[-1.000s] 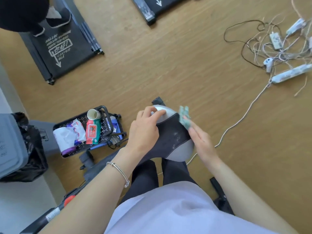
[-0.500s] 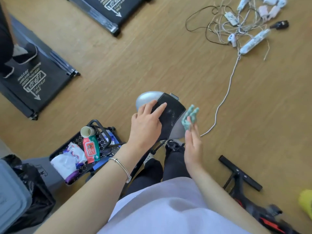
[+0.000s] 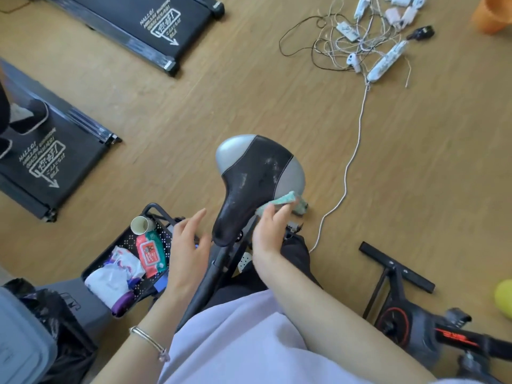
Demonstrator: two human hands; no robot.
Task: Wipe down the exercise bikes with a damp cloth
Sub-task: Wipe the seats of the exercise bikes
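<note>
The exercise bike's black and grey saddle (image 3: 256, 173) stands in the middle of the head view, its black cover streaked with pale scuffs. My right hand (image 3: 270, 231) presses a folded teal cloth (image 3: 285, 202) against the saddle's right underside edge, fingers laid over the cloth. My left hand (image 3: 188, 245) hovers just left of the saddle's narrow nose, fingers spread and holding nothing. The seat post (image 3: 213, 275) runs down between my arms. Part of the bike's frame and flywheel (image 3: 404, 325) shows at lower right.
A black cart basket (image 3: 124, 242) at lower left holds a paper cup, wet-wipe packs and tissue. Two treadmill decks (image 3: 47, 151) lie on the wooden floor at left and top, another person's feet on one. Tangled cables and power strips (image 3: 382, 62) lie top right. A bin with a black bag (image 3: 33, 328) is bottom left.
My left hand has come off the saddle and pulled back to the left. My right hand has brought the cloth in against the saddle's right side. The view has shifted.
</note>
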